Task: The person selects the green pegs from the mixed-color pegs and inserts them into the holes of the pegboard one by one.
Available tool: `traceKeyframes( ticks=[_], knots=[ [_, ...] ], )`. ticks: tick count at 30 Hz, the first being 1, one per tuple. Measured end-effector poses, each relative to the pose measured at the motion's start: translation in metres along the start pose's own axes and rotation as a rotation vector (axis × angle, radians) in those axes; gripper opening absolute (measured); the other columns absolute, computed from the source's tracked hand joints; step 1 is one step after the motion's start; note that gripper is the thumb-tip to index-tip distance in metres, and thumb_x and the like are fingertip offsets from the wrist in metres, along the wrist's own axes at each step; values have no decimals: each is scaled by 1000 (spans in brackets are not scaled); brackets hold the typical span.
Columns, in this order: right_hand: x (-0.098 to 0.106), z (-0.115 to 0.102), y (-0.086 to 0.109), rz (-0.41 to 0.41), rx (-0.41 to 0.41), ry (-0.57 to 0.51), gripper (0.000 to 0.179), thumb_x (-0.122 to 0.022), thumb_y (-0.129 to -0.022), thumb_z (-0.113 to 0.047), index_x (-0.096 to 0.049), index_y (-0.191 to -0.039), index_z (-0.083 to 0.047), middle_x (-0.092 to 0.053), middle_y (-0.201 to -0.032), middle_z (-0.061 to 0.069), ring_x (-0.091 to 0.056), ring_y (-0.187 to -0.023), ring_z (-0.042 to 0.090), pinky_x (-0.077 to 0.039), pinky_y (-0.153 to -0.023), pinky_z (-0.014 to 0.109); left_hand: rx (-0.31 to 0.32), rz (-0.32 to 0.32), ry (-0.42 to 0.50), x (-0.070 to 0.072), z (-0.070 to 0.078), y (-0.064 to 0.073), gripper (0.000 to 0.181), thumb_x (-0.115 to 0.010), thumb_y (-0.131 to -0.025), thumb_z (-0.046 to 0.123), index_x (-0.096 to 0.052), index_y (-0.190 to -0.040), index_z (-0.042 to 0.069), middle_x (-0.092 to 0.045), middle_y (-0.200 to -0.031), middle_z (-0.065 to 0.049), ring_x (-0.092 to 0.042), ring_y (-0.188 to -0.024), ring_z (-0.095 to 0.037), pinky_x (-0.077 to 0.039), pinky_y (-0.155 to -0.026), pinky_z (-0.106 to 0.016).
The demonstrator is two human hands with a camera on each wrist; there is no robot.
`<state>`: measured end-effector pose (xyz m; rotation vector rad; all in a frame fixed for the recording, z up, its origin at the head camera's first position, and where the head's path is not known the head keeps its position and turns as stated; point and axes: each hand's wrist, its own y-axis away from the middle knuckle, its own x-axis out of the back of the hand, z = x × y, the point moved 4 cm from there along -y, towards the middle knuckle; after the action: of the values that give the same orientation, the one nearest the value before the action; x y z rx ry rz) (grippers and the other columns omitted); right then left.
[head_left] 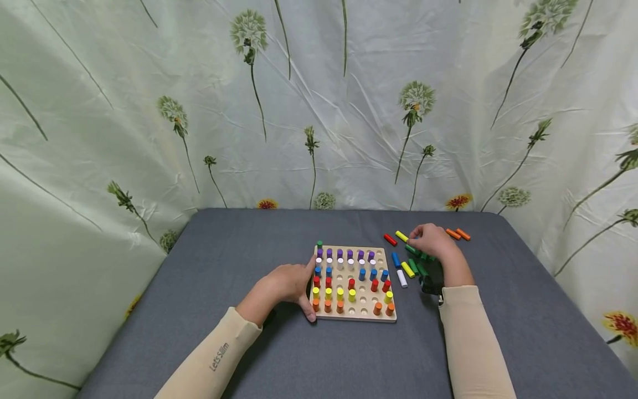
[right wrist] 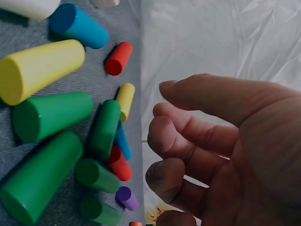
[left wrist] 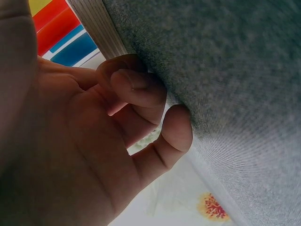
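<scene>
A light wooden pegboard (head_left: 358, 317) stands on the table with rows of purple, white, blue, red, yellow and orange pegs, and one green peg (head_left: 319, 244) at its far left corner. My left hand (head_left: 293, 285) rests against the board's left side, thumb by the near corner. In the left wrist view, its loosely bent fingers (left wrist: 176, 129) lie beside the wooden edge. Over the loose pegs right of the board is my right hand (head_left: 432, 242). The right wrist view shows thumb and fingers apart, nothing between them, near green pegs (right wrist: 104, 129) and a small yellow peg (right wrist: 126, 101).
Loose red (head_left: 390, 240), blue (head_left: 396, 260) and white (head_left: 401, 278) pegs lie between the board and my right hand. Beyond that hand are two orange pegs (head_left: 462, 234). A flower-patterned cloth (head_left: 359, 166) hangs behind the grey table (head_left: 239, 244).
</scene>
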<state>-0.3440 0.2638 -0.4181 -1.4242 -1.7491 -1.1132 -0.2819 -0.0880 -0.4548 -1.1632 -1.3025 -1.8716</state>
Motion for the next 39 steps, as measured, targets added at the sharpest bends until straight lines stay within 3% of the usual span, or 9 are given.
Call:
traceKeyframes(
  ticks=[7, 20, 29, 34, 39],
  knots=[
    [-5, 5, -1, -18, -42, 24, 30, -66, -103, -23, -72, -119, 2, -70, -112, 21, -60, -88, 28, -49, -74, 36, -2, 2, -1, 1, 0, 0, 153, -93, -61, 72, -7, -172, 11, -53, -162, -11, -57, -143, -27, -44, -121, -47],
    [-12, 6, -5, -3, -75, 89, 27, -67, -102, -24, -75, -116, -2, -72, -113, 18, -63, -90, 28, -51, -78, 43, -1, 5, -7, 0, 0, 1, 154, -93, -60, 73, -7, -172, 11, -55, -161, -11, -57, -143, -28, -43, -122, -48],
    [-20, -1, -8, -4, -107, 149, 23, -69, -101, -23, -75, -111, -4, -73, -111, 17, -63, -91, 29, -52, -90, 56, -5, 7, -10, 0, 0, 1, 153, -92, -61, 74, -7, -172, 11, -55, -160, -11, -57, -142, -29, -44, -122, -48],
    [-25, -6, -11, 8, -88, 167, 18, -68, -100, -22, -74, -107, -6, -71, -105, 13, -61, -89, 27, -51, -87, 53, -11, 12, -17, -1, 0, 1, 153, -92, -61, 74, -8, -172, 11, -55, -160, -11, -58, -143, -28, -44, -122, -48],
    [-23, -15, -10, 11, -36, 127, 23, -69, -98, -25, -71, -112, -7, -71, -113, 16, -61, -91, 28, -51, -83, 49, -15, 18, -21, -1, 0, 1, 152, -92, -61, 74, -9, -172, 11, -56, -160, -11, -58, -142, -28, -45, -121, -47]
  ],
)
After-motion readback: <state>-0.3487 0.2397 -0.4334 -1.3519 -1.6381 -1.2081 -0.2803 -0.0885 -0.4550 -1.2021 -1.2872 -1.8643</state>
